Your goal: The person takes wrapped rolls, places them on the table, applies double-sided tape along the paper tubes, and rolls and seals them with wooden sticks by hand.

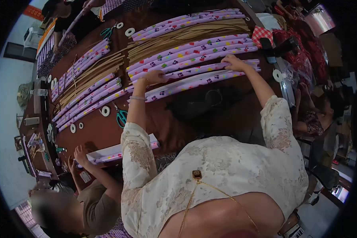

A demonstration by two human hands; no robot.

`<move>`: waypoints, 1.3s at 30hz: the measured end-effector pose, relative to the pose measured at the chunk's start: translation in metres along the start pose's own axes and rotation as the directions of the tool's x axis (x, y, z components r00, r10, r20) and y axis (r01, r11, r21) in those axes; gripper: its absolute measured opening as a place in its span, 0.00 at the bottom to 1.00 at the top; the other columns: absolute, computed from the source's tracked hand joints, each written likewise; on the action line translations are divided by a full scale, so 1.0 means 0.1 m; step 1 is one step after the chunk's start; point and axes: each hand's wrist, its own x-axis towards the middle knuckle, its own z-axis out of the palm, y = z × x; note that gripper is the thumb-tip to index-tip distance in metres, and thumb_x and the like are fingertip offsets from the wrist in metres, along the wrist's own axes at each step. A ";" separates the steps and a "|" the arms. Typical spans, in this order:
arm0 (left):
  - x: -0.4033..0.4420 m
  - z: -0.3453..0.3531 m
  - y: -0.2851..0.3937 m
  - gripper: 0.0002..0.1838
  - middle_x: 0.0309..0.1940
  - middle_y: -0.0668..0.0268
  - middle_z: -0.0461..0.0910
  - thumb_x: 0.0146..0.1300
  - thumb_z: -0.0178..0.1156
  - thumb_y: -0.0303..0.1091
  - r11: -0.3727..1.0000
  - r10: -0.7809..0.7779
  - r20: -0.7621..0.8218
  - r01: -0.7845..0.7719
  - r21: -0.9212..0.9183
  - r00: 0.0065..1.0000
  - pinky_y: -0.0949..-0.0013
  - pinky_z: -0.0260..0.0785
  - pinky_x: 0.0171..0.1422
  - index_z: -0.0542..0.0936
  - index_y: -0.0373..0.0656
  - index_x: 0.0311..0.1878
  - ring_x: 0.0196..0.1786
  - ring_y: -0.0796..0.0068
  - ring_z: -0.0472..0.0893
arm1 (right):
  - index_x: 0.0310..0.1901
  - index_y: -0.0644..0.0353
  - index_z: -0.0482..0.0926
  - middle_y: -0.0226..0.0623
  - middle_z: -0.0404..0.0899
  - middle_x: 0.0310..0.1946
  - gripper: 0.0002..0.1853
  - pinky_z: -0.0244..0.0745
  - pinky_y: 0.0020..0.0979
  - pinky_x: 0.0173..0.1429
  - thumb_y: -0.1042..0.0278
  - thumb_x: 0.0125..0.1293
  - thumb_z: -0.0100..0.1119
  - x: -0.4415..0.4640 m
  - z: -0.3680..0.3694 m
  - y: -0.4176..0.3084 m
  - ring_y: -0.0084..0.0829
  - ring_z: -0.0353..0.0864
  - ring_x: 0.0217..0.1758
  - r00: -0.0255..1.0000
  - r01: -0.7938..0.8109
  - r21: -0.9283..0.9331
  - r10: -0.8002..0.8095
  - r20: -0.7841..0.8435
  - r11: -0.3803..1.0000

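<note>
Both my hands are at a long lilac roll of wrapping paper point(194, 71) with a colourful gift print. My left hand point(154, 77) curls over its left part, and my right hand point(235, 63) grips it near the right end. Just nearer to me lies another printed roll point(198, 85), with a white strip of paper showing along it. Beyond my hands, several similar rolls point(186, 55) lie side by side. The undersides of my fingers are hidden.
Brown strips point(190, 33) lie among the rolls. More rolls point(91, 101) are at the left. On the dark red table point(83, 139) are teal-handled scissors point(121, 116) and white tape rolls point(104, 111). A co-worker's hand point(81, 156) works on paper at lower left. A phone point(269, 53) stands at right.
</note>
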 end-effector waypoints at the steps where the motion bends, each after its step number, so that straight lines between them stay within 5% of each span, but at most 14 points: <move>1: 0.01 0.05 -0.03 0.27 0.36 0.56 0.77 0.45 0.59 0.51 0.997 0.060 -0.107 -0.054 0.053 0.992 0.64 0.68 0.45 0.75 0.39 0.44 0.41 0.60 0.76 | 0.47 0.50 0.70 0.37 0.66 0.44 0.20 0.60 0.38 0.55 0.62 0.51 0.61 -0.02 -0.04 -0.08 0.37 0.64 0.52 0.996 -0.089 -0.062 0.090 0.022 0.994; 4: -0.05 0.29 -0.05 0.19 0.35 0.55 0.76 0.47 0.58 0.43 0.984 0.141 -0.296 -0.100 0.148 0.945 0.59 0.68 0.42 0.75 0.43 0.41 0.39 0.54 0.75 | 0.47 0.49 0.72 0.35 0.67 0.44 0.20 0.59 0.39 0.55 0.62 0.49 0.60 -0.02 -0.08 -0.12 0.36 0.65 0.53 0.990 -0.136 -0.150 0.139 0.007 0.979; 6: -0.19 0.46 0.10 0.17 0.40 0.58 0.75 0.47 0.58 0.37 0.980 0.105 -0.554 0.008 0.197 0.826 0.59 0.68 0.44 0.75 0.44 0.43 0.41 0.56 0.75 | 0.45 0.49 0.72 0.33 0.69 0.43 0.20 0.59 0.39 0.54 0.63 0.47 0.61 -0.03 -0.07 -0.08 0.35 0.66 0.52 0.995 -0.099 -0.173 0.097 -0.018 0.980; 7: -0.20 0.56 0.09 0.15 0.41 0.60 0.74 0.48 0.57 0.33 0.951 0.242 -0.647 -0.045 0.305 0.723 0.60 0.68 0.44 0.75 0.45 0.42 0.41 0.59 0.75 | 0.46 0.49 0.72 0.33 0.69 0.43 0.20 0.59 0.39 0.54 0.63 0.47 0.61 -0.02 -0.07 -0.05 0.35 0.66 0.52 0.998 -0.060 -0.216 0.057 -0.023 0.975; 10: -0.27 0.68 0.15 0.12 0.39 0.61 0.75 0.50 0.56 0.34 0.927 0.271 -0.722 0.030 0.374 0.637 0.60 0.67 0.43 0.76 0.46 0.40 0.41 0.61 0.74 | 0.45 0.50 0.72 0.34 0.72 0.42 0.19 0.59 0.40 0.55 0.65 0.48 0.61 -0.02 -0.11 -0.12 0.34 0.67 0.52 0.997 -0.005 -0.200 -0.011 -0.079 0.980; 12: -0.39 0.73 0.21 0.09 0.36 0.62 0.75 0.50 0.57 0.33 0.966 0.222 -0.752 -0.036 0.256 0.620 0.61 0.67 0.41 0.76 0.46 0.37 0.40 0.62 0.74 | 0.43 0.51 0.72 0.33 0.73 0.40 0.17 0.56 0.39 0.57 0.65 0.48 0.60 0.00 -0.17 -0.19 0.33 0.67 0.52 0.987 -0.156 -0.099 0.151 -0.054 0.983; 14: -0.50 0.73 0.28 0.09 0.35 0.64 0.75 0.49 0.58 0.33 0.947 0.278 -0.800 -0.014 0.320 0.532 0.61 0.66 0.41 0.77 0.45 0.35 0.39 0.62 0.74 | 0.41 0.52 0.71 0.32 0.73 0.39 0.16 0.53 0.38 0.59 0.65 0.49 0.60 -0.01 -0.08 -0.13 0.32 0.67 0.52 0.988 -0.096 -0.220 0.066 -0.139 0.971; 20: -0.71 0.87 0.14 0.13 0.34 0.64 0.75 0.45 0.62 0.34 0.969 0.223 -0.739 -0.063 0.238 0.636 0.63 0.67 0.42 0.77 0.44 0.37 0.39 0.63 0.75 | 0.44 0.51 0.74 0.33 0.70 0.44 0.15 0.57 0.37 0.56 0.65 0.52 0.57 -0.12 0.04 -0.21 0.35 0.67 0.51 0.878 -0.129 -0.390 -0.078 -0.472 0.912; 22: -0.72 0.91 0.08 0.16 0.35 0.64 0.76 0.41 0.63 0.33 0.967 0.225 -0.702 -0.064 0.248 0.676 0.64 0.67 0.44 0.77 0.44 0.37 0.41 0.63 0.75 | 0.43 0.52 0.74 0.34 0.70 0.42 0.14 0.61 0.36 0.51 0.67 0.52 0.56 -0.16 0.02 -0.33 0.37 0.68 0.49 0.829 -0.111 -0.289 -0.072 -0.555 0.951; 24: -0.71 0.96 0.00 0.17 0.37 0.64 0.75 0.40 0.64 0.33 0.963 0.234 -0.675 -0.074 0.258 0.700 0.63 0.67 0.45 0.77 0.44 0.38 0.42 0.63 0.74 | 0.42 0.54 0.73 0.33 0.69 0.41 0.13 0.63 0.34 0.51 0.68 0.54 0.56 -0.34 0.05 -0.51 0.35 0.69 0.47 0.842 -0.082 -0.241 -0.062 -0.537 0.967; 26: -0.69 1.01 -0.08 0.19 0.39 0.63 0.75 0.40 0.65 0.34 0.960 0.209 -0.667 -0.020 0.280 0.715 0.63 0.67 0.47 0.76 0.44 0.40 0.44 0.62 0.74 | 0.42 0.55 0.73 0.32 0.70 0.42 0.12 0.65 0.34 0.48 0.69 0.54 0.55 -0.47 0.12 -0.56 0.35 0.70 0.46 0.905 0.171 -0.202 -0.235 -0.356 0.964; 28: -0.66 1.02 -0.12 0.21 0.41 0.62 0.75 0.39 0.65 0.34 0.972 0.151 -0.656 0.010 0.235 0.740 0.62 0.66 0.49 0.75 0.45 0.41 0.45 0.60 0.73 | 0.45 0.54 0.71 0.33 0.69 0.45 0.15 0.63 0.36 0.51 0.68 0.54 0.56 -0.58 0.18 -0.53 0.36 0.69 0.49 0.950 0.184 -0.224 -0.231 -0.209 0.957; 30: -0.64 1.03 -0.16 0.20 0.41 0.60 0.75 0.40 0.64 0.32 0.978 0.116 -0.650 0.029 0.207 0.751 0.61 0.66 0.48 0.75 0.45 0.41 0.45 0.58 0.73 | 0.48 0.54 0.70 0.34 0.68 0.47 0.18 0.62 0.38 0.53 0.67 0.54 0.58 -0.65 0.31 -0.46 0.36 0.67 0.51 0.927 0.110 -0.302 -0.208 -0.312 0.947; 39: -0.53 1.14 -0.06 0.19 0.36 0.59 0.77 0.42 0.63 0.33 0.974 0.060 -0.677 0.106 0.202 0.733 0.61 0.69 0.45 0.75 0.45 0.41 0.42 0.58 0.75 | 0.45 0.55 0.70 0.35 0.68 0.43 0.21 0.64 0.38 0.51 0.70 0.47 0.63 -0.50 0.35 -0.20 0.39 0.68 0.49 0.970 -0.036 -0.206 -0.015 -0.243 0.978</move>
